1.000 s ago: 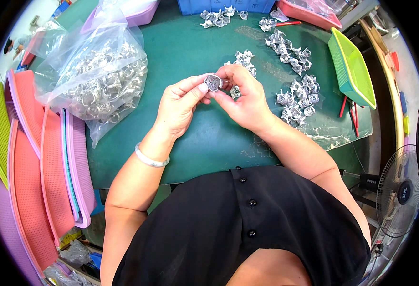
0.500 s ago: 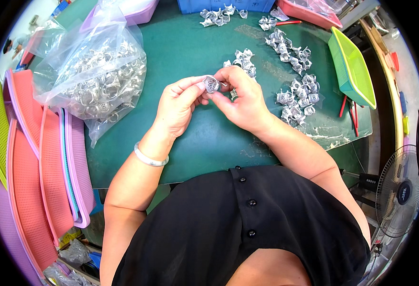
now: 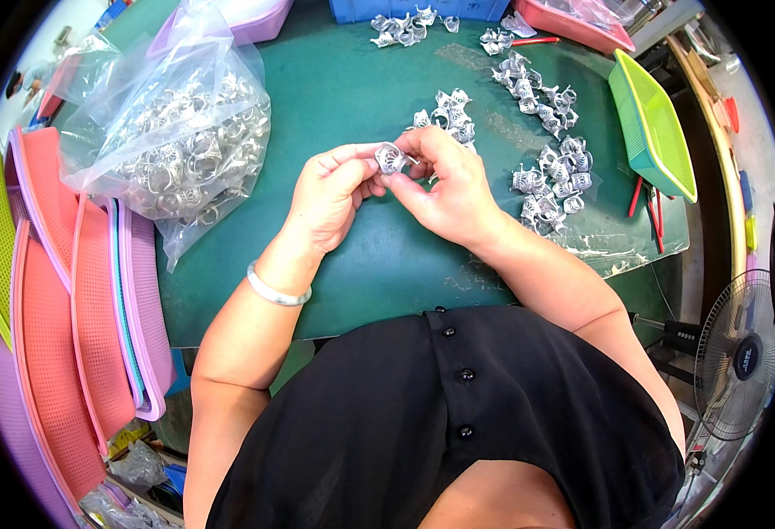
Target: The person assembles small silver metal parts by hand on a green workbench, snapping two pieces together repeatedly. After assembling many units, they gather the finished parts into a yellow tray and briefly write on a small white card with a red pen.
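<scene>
Silver openwork piece [image 3: 391,160] at twelve o'clock: your left hand [image 3: 330,192] pinches it; your right hand [image 3: 451,187] curls its fingers at three o'clock, grip unclear. Press lightly; it may bend.

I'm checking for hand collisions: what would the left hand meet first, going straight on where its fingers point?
Past the silver-coloured openwork piece it pinches, the left hand would probably meet the right hand first, though depth is unclear from this one view.
</scene>
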A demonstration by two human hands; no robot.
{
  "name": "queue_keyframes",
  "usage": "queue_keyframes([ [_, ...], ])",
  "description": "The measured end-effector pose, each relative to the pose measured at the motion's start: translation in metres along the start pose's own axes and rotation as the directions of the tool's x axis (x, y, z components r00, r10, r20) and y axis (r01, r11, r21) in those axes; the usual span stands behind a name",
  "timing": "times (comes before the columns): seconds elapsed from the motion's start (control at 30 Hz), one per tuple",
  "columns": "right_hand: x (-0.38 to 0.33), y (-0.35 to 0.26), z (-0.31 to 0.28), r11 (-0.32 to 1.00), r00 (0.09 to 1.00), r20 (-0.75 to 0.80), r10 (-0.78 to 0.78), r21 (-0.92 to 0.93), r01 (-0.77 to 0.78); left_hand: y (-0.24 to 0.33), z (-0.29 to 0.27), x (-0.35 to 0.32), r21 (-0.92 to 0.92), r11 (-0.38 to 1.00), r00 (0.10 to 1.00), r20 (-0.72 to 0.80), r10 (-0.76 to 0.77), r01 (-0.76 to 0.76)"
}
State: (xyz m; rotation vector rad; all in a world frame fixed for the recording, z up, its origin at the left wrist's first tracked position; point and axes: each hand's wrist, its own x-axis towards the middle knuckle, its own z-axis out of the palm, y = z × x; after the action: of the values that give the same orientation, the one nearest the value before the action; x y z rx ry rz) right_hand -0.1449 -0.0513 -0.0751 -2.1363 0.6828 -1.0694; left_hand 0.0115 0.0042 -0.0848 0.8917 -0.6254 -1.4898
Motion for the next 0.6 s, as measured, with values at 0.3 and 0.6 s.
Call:
queue_keyframes([
  [0.3, 0.0003, -0.0030, -0.0028, 0.999, 0.999, 0.023, 0.037, -0.011, -0.037, -0.0029, -0.0032, 0.0010, -0.039, 0.999, 1.000, 0.020, -0.006, 0.006],
  [0.6, 0.0006, -0.0051, -0.0027, 0.998, 1.000, 0.015, 0.026, -0.061, -0.025, 0.0001, -0.0006, 0.0006, -0.033, 0.999, 1.000, 0.020, -0.015, 0.016],
])
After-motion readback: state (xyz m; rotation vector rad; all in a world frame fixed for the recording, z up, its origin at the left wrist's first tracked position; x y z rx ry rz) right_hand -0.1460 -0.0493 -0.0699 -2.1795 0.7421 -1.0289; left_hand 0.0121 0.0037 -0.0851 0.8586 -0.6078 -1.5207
